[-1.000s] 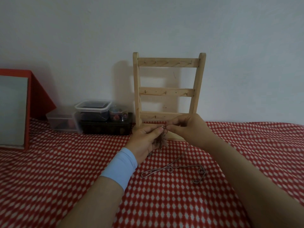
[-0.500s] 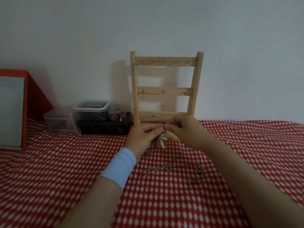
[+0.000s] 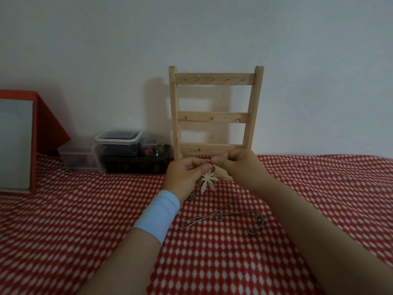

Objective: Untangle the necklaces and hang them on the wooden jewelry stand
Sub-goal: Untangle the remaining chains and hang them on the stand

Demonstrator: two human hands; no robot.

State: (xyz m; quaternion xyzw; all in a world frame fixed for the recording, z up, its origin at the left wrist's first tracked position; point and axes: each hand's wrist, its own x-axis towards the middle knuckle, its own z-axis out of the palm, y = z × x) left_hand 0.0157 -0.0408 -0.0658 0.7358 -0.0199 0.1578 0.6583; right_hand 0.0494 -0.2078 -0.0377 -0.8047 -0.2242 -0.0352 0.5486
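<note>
A wooden jewelry stand (image 3: 214, 118) with three hook rails stands upright against the wall; I see nothing on its hooks. In front of its base, my left hand (image 3: 185, 175) and my right hand (image 3: 238, 165) meet fingertip to fingertip and pinch a necklace between them. A pale flower-shaped pendant (image 3: 208, 181) dangles below the pinch. The thin metal chain (image 3: 221, 216) trails down from the hands and lies in loops and knots on the red checked cloth. A light blue band wraps my left wrist.
Clear plastic tubs (image 3: 118, 145) and a dark box (image 3: 136, 163) sit left of the stand. A red-framed mirror (image 3: 17, 141) leans at the far left. The red checked cloth (image 3: 63, 220) covers the whole surface.
The flower pendant has come into view, hanging below my fingertips. Both hands stay together in front of the stand's base; the chain on the cloth has barely shifted.
</note>
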